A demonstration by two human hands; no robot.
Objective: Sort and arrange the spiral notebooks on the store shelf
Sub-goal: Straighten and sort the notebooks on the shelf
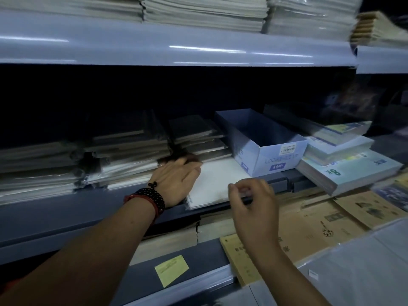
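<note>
A white wrapped spiral notebook lies flat on the middle shelf, its spiral at the front left edge. My left hand, with dark bead bracelets at the wrist, rests flat on its left side, fingers straight and pointing toward the stacks behind. My right hand hovers over the notebook's front right corner with fingers loosely curled; I cannot tell whether it pinches the wrapper. Stacks of wrapped notebooks fill the shelf to the left, and a smaller dark stack stands right behind the white one.
An open blue cardboard box stands right of the white notebook. Stacked paper pads lie further right. Brown kraft notebooks and a yellow price tag sit on the lower shelf. The upper shelf carries piles of notebooks.
</note>
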